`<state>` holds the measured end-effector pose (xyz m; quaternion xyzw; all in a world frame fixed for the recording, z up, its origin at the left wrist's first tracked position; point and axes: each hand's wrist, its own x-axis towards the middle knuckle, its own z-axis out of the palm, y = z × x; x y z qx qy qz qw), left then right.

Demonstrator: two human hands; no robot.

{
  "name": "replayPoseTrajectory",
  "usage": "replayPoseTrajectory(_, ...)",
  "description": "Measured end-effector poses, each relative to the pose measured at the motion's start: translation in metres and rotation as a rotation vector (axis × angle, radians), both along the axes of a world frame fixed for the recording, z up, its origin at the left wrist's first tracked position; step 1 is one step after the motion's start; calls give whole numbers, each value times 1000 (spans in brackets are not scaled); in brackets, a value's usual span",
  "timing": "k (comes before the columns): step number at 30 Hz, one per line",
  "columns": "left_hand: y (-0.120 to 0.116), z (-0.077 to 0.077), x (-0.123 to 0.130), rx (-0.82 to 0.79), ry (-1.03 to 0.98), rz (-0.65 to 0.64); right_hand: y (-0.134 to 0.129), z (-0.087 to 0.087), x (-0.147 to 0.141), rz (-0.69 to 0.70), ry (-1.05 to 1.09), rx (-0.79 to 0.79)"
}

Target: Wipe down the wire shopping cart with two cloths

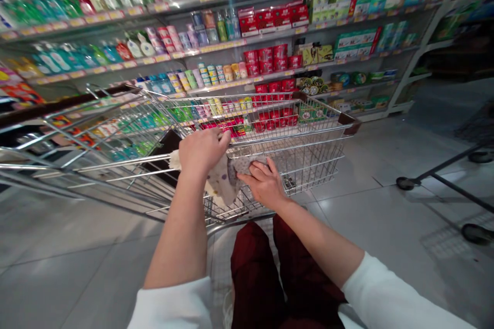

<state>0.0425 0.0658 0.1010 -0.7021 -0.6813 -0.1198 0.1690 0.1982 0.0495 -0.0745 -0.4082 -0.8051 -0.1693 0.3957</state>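
Note:
A metal shopping cart (309,157) stands in front of me, its side rail running under my hands. My left hand (203,151) is closed on a pale spotted cloth (222,180) at the rail, and part of the cloth hangs down the near side of the basket. Just to the right, a grey patterned cloth (247,163) lies along the rail. My right hand (266,182) rests against this grey cloth with its fingers apart. Whether the two cloths are one piece I cannot tell.
Store shelves (227,41) with bottles, tubs and boxes stretch behind the cart. More cart frames (77,175) are at the left. A wheeled metal frame (436,169) stands on the tiled floor (370,205) at the right.

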Motion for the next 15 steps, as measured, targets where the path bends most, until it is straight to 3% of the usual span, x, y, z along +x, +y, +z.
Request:
replayPoseTrajectory(5, -1, -1, 1, -5, 4, -18, -1, -57, 9, 0, 19, -93)
replayPoseTrajectory(8, -1, 0, 2, 9, -4, -6, -8, -73, 20, 39, 31, -152)
replayPoseTrajectory(10, -2, 0, 2, 7, -9, 2, -12, -66, 24, 74, 94, -167)
replayPoseTrajectory(12, -2, 0, 2, -1, -4, 2, -13, -48, 26, 67, 195, -125)
replayPoseTrajectory(15, -1, 0, 2, 5, 0, -7, -10, -17, 26, -38, 287, -34)
